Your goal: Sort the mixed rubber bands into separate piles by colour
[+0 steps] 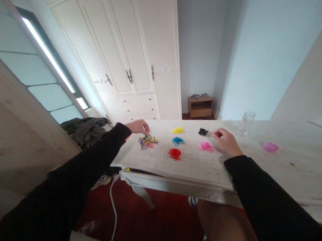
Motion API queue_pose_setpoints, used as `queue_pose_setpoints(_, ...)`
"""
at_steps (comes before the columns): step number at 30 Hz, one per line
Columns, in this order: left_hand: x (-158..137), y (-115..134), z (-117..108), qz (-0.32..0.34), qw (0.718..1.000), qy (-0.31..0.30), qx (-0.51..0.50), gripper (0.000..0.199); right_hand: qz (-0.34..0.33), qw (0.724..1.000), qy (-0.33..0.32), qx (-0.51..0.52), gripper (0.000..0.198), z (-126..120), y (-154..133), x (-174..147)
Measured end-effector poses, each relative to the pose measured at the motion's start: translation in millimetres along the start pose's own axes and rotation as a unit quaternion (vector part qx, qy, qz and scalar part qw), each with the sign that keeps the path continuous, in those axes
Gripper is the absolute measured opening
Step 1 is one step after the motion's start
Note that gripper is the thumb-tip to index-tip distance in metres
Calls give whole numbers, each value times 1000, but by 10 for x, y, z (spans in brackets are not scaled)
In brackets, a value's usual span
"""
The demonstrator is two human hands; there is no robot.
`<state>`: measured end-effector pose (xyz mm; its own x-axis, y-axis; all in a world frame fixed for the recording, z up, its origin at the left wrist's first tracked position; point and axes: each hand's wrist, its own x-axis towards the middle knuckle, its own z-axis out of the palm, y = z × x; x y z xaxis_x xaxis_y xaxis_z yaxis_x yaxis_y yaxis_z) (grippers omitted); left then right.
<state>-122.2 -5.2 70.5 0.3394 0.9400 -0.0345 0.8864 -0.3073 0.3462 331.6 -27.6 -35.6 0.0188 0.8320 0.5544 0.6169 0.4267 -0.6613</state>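
Small heaps of what look like thin rubber bands lie on a white table. My left hand point(139, 126) is at the back edge of a mixed-colour heap point(147, 142), its fingers pointing down and pinched together. My right hand point(225, 142) is closed in a pinch just right of the black heap point(203, 132) and the pink heap point(206, 146). Anything between the fingertips of either hand is too small to tell. Between my hands lie a yellow heap point(178, 129), a blue heap point(178, 141) and a red heap point(174, 154).
A clear glass jar point(247, 123) stands on the white table point(201, 170) beyond my right hand. Farther right lies a flat pink-purple item point(270, 147). A white cable point(114, 205) hangs from the table's front left corner. Dark clothes point(88, 130) are piled at the left.
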Motion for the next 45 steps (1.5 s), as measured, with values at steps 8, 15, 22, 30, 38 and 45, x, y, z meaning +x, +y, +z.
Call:
queue_pose_setpoints(8,-55,-135,292,5,997,-41,70,15,-4,1000,10,-7,10,13,61,5)
queue_pose_setpoints(15,-18,-169,191,11,994,-17,104,20,-7,1000,7,-10,11,4,56,-4)
queue_pose_setpoints(22,2,-206,304,16,992,-29,120,21,-19,1000,-3,-23,12,5,64,-4)
queue_pose_setpoints(30,37,-202,385,37,991,-12,130,15,-24,999,-11,-27,12,3,54,-7)
queue_pose_setpoints(38,9,-199,224,32,992,-1,120,21,-31,999,-21,-38,11,-17,19,-1)
queue_pose_setpoints(45,-47,-216,189,38,995,-5,97,23,-31,998,-24,-43,12,-13,35,-11)
